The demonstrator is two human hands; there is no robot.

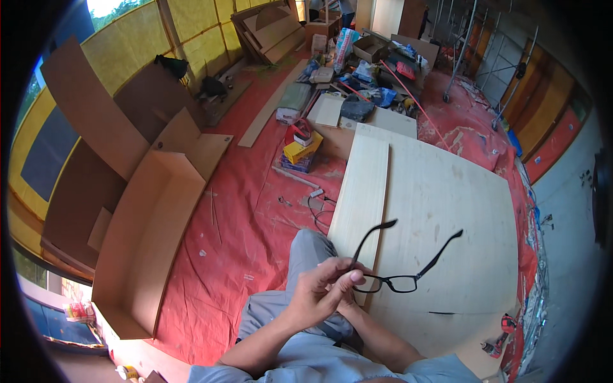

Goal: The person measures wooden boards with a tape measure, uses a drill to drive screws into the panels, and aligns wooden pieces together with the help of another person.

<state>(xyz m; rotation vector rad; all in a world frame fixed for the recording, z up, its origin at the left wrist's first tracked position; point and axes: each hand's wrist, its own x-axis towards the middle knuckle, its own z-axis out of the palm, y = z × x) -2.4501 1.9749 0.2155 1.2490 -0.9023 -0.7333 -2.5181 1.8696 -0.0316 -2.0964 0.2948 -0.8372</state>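
Red sheeting (230, 249), black glasses (385, 279), between left fingers (345, 285)

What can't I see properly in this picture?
In the head view:
Right hand: mostly hidden behind the left hand.
Black glasses: one corner covered by that left hand.
Far person: cut off by the top edge.
Distant clutter: too small to sort out.

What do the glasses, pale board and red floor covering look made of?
Glasses: probably black plastic frame, going by its smooth sheen; clear lenses, glass or plastic unclear.
Pale board: likely plywood, seemingly unfinished, with faint grain.
Red floor covering: probably thin plastic sheeting, slightly shiny and creased.
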